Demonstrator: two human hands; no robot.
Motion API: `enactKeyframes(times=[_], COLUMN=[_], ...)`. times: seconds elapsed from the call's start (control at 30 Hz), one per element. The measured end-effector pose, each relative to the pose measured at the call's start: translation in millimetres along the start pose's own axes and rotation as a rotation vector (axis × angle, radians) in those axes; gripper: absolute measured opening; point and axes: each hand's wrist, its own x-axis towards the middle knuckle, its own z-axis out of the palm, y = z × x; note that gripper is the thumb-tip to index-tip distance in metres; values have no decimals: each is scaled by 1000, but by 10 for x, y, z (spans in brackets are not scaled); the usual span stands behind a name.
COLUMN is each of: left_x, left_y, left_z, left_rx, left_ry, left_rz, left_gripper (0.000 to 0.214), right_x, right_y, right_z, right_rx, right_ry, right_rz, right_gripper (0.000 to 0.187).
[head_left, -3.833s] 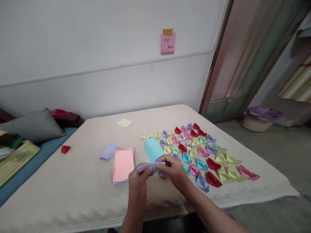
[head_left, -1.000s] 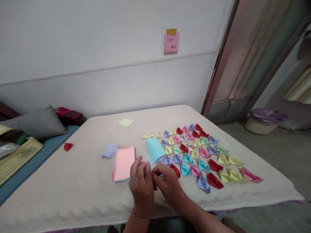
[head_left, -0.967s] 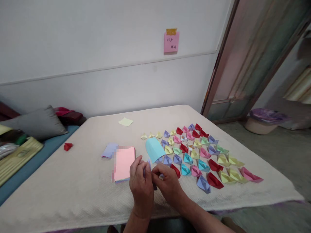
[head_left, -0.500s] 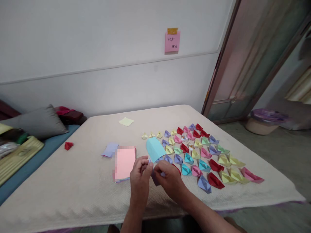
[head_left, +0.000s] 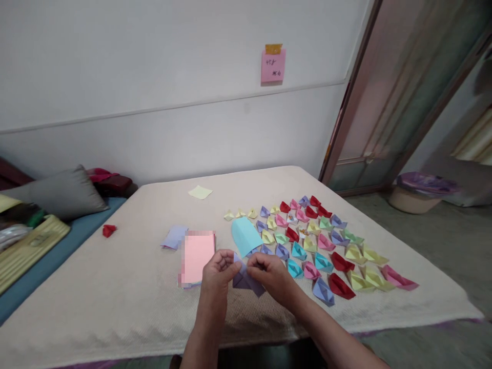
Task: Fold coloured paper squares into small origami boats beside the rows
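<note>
A partly folded piece of purple paper (head_left: 248, 282) is pinched between both hands above the near part of the table. My left hand (head_left: 221, 269) grips its left side with thumb and fingers, and my right hand (head_left: 271, 274) holds its upper right edge. Just beyond the hands lies a curved sheet of light blue paper (head_left: 246, 236). Close to the left hand rests a stack of pink paper (head_left: 199, 256), with a sheet of purple paper (head_left: 175, 237) beside it. To the right, several folded paper boats (head_left: 309, 244) in many colours stand in rows.
The cloth-covered table (head_left: 115, 292) reaches to the white wall. A pale yellow sheet (head_left: 200, 192) lies at the back, and a crumpled red paper piece (head_left: 109, 230) at the left. A grey pillow (head_left: 57, 195) is on the far left. A lidded bin (head_left: 417, 192) stands on the floor at right.
Both hands have moved slightly apart, and the purple paper between them now shows more of its folded surface. The other papers and boats have stayed in place.
</note>
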Motion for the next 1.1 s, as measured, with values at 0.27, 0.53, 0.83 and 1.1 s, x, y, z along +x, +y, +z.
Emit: enactKeyframes(times=[0.27, 0.53, 0.83, 1.1], left_x=[-27, -52, -5, -28], left_y=[-10, 26, -35, -44], left_z=[-8, -2, -34, 13], left_rx=[195, 224, 275, 207], left_ry=[24, -142, -144, -199], left_rz=[54, -55, -68, -165], left_gripper=[30, 37, 35, 22], right_x=[5, 35, 41, 54], right_y=[8, 11, -8, -12], right_z=[-43, -98, -162, -185], right_rx=[80, 76, 42, 85], right_ry=[-126, -110, -147, -135], right_rz=[61, 131, 160, 194], right_gripper=[10, 8, 8, 8])
